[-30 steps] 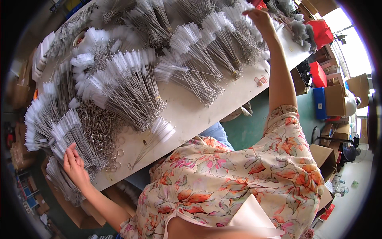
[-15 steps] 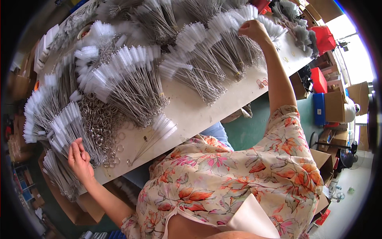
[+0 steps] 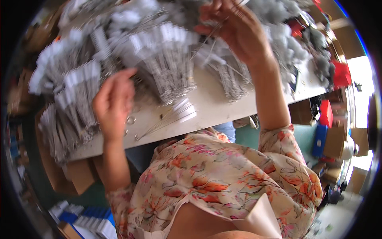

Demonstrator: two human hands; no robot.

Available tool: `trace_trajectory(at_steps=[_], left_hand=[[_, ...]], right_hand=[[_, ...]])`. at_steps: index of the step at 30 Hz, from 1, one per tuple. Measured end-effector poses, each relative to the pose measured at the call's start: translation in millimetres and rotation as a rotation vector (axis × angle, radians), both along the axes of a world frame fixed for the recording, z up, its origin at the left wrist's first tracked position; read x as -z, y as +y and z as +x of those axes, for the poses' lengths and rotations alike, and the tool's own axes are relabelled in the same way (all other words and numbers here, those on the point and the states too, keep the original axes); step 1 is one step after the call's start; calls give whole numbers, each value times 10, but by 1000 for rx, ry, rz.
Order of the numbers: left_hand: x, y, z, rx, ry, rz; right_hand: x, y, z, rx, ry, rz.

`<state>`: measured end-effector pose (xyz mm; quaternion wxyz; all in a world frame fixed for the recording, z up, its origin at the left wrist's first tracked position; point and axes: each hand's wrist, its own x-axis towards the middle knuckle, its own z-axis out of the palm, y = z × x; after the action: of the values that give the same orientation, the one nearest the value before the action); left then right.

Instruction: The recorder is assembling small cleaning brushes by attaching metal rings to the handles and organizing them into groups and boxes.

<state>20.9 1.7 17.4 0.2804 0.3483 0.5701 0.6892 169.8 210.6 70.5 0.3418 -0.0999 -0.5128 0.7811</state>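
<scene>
Two bare hands raised over a white table [image 3: 223, 107] heaped with bundled wire brushes.

Across the table top, blurred fans of thin metal wire stems with white tufted ends [image 3: 167, 59], packed side by side from far left to far right. Near the front edge, a small loose bunch of white-tipped wires [image 3: 175, 115] lying flat, with a small metal ring [image 3: 131, 120] just beside the left wrist. Right hand [image 3: 238, 32] up over the far piles, fingers [image 3: 209, 18] pinched together on a few thin wires [image 3: 207, 40] trailing down toward the table. Left hand [image 3: 113, 103] lifted above the left piles, fingers loosely curled and apart, holding nothing visible.
</scene>
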Motion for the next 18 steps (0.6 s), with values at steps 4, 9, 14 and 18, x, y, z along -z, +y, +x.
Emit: trace_trajectory(at_steps=[4, 9, 14, 18], left_hand=[[-60, 287, 184, 24, 250, -42], [145, 197, 69, -144, 485, 4], [209, 62, -31, -152, 457, -67], [226, -54, -133, -12, 74, -126]], right_hand=[[362, -500, -404, -275, 64, -241], [544, -811, -611, -391, 79, -372], [678, -978, -696, -329, -33, -373], [533, -997, -662, -242, -112, -513]])
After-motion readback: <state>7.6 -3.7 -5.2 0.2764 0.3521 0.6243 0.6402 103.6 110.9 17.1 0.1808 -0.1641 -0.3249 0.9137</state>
